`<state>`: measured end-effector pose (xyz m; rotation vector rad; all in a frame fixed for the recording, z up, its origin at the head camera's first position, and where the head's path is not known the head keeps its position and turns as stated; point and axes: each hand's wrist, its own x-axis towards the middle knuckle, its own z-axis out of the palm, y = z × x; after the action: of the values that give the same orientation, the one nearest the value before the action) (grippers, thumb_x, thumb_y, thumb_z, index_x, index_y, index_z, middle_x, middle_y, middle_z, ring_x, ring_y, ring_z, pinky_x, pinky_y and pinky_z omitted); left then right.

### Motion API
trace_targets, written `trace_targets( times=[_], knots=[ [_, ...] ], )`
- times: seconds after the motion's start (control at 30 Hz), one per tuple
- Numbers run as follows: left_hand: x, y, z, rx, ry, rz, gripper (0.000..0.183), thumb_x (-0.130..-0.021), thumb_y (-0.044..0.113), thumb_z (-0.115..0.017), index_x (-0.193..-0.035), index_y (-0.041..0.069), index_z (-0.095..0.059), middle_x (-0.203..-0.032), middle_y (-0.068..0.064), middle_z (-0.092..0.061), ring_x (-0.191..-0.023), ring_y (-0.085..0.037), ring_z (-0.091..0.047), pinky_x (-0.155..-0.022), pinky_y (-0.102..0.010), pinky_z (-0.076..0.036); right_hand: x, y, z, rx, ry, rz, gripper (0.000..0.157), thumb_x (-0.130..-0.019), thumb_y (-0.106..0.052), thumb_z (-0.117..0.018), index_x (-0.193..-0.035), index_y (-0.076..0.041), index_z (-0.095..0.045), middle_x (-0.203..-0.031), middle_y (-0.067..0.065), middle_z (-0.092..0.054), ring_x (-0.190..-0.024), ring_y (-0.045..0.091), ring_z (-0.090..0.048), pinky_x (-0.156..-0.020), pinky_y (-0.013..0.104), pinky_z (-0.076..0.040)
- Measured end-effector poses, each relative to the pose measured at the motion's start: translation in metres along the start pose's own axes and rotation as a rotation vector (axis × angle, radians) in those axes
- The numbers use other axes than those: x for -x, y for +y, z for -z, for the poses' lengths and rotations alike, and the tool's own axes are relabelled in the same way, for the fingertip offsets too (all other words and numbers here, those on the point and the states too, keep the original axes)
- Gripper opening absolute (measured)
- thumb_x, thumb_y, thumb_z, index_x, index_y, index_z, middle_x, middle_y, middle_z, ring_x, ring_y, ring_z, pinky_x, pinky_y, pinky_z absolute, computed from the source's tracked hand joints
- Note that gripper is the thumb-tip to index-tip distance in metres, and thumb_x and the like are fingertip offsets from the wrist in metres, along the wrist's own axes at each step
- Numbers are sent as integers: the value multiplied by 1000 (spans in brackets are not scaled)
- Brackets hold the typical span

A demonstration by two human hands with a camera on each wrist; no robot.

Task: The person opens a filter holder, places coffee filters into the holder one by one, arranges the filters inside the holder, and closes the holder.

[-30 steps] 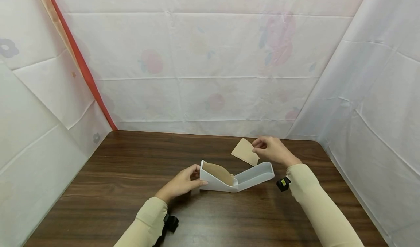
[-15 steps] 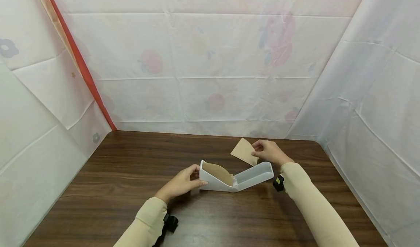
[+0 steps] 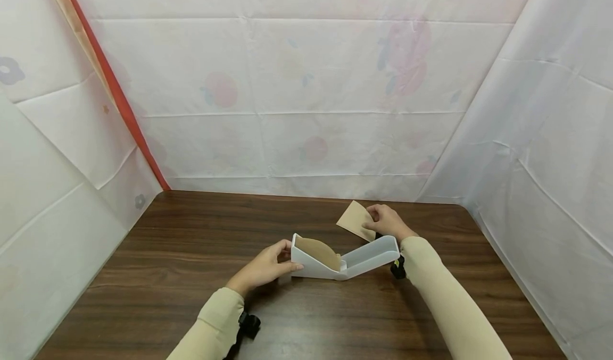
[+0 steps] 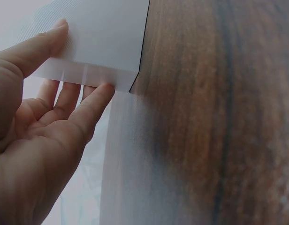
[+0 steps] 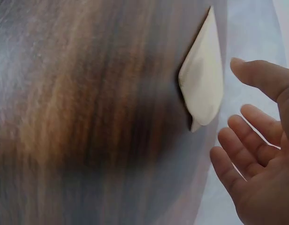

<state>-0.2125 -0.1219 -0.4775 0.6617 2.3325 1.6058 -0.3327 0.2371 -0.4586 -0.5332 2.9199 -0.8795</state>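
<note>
A white coffee filter box [image 3: 308, 262] stands mid-table in the head view, its long lid [image 3: 373, 258] tipped open to the right. Brown paper coffee filters [image 3: 318, 251] stand upright inside it. My left hand [image 3: 262, 269] holds the box's left end; in the left wrist view the thumb lies on the side wall [image 4: 107, 35] and the fingers press the end face. Behind the lid, a flat stack of coffee filters [image 3: 353, 220] lies on the table. My right hand [image 3: 387, 222] hovers at its right edge, fingers spread and apart from the stack [image 5: 203, 82] in the right wrist view.
The dark wood table [image 3: 191, 243] ends at a pale patterned curtain [image 3: 287, 147] close behind the filter stack. More curtain hangs along the left and right sides. A red strip [image 3: 129, 115] runs down the back left corner.
My right hand has moved slightly left and lower toward the loose coffee filter stack, its forearm swinging left. The left hand, the box and the stack have stayed in place.
</note>
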Motion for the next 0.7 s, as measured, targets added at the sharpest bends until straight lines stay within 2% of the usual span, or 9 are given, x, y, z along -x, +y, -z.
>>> trace_targets(
  times=[0.17, 0.3, 0.47, 0.7],
  knots=[
    [0, 0, 1, -9, -2, 3, 36, -93, 23, -75, -119, 5, -57, -112, -5, -67, -102, -20, -64, -83, -32, -52, -5, 5, -6, 1, 10, -18, 57, -91, -16, -74, -133, 15, -52, -123, 30, -59, -108, 40, -55, -93, 52, -46],
    [0, 0, 0, -11, -3, 7, 36, -93, 24, -75, -119, 5, -57, -111, -5, -68, -102, -20, -64, -84, -32, -52, -8, 7, -9, -17, 26, -98, 61, -93, -20, -73, -137, 14, -48, -127, 31, -55, -119, 44, -49, -99, 54, -42],
    [0, -1, 0, -7, -5, 4, 37, -94, 23, -74, -120, 5, -57, -113, -5, -67, -103, -21, -64, -83, -32, -52, -12, 12, -15, -38, 45, -170, 62, -95, -25, -70, -138, 13, -47, -126, 30, -54, -120, 44, -48, -99, 53, -42],
    [1, 0, -1, 1, -4, 9, 37, -94, 24, -74, -121, 5, -56, -114, -6, -67, -104, -21, -64, -84, -31, -52, -16, 11, -21, -48, 101, -196, 64, -93, -26, -71, -137, 15, -48, -123, 31, -55, -115, 44, -52, -97, 52, -44]
  ],
)
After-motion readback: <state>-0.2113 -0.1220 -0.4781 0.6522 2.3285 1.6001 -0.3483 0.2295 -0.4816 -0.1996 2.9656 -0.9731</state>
